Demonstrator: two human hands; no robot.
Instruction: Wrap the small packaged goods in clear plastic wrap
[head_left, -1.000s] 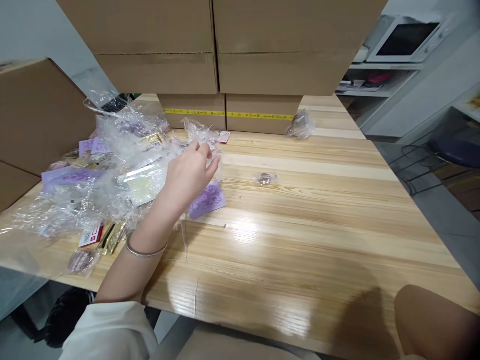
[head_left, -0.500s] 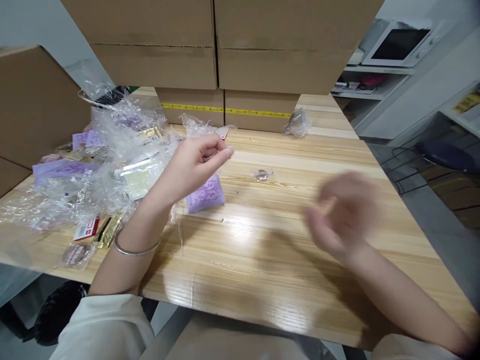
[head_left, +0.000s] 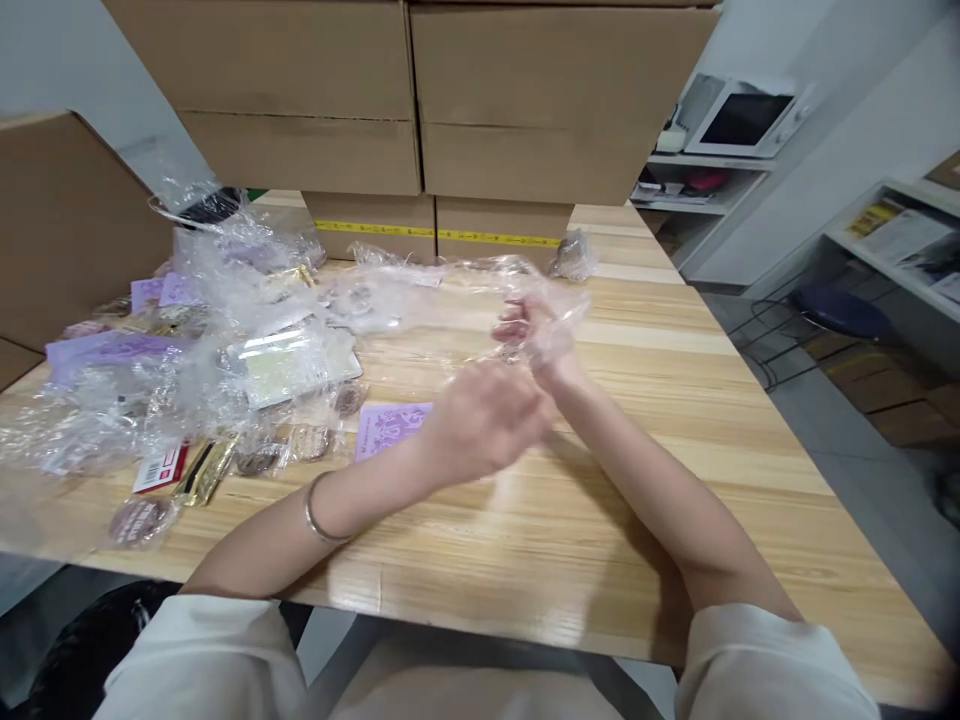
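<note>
My left hand (head_left: 484,420) is blurred over the middle of the wooden table (head_left: 585,540), its fingers smeared by motion. A purple patterned packet (head_left: 390,425) lies flat beside its wrist. Just beyond, my right hand (head_left: 538,335) has its fingers curled in thin see-through plastic film (head_left: 465,285). The film drapes over that hand and stretches left, toward the heap of crumpled plastic wrapping (head_left: 217,380). Beneath my hands, the tabletop is partly hidden.
Gold packets (head_left: 206,470), a red-and-white card (head_left: 160,468) and a wrapped brown disc (head_left: 139,520) lie left. Cardboard boxes (head_left: 262,140) stand along the back, another box (head_left: 67,220) at the left. A small plastic bundle (head_left: 574,255) sits at the back right.
My right hand has moved left and away from me, and film now covers it. My left hand has come right and nearer to me. The film now spans over the table.
</note>
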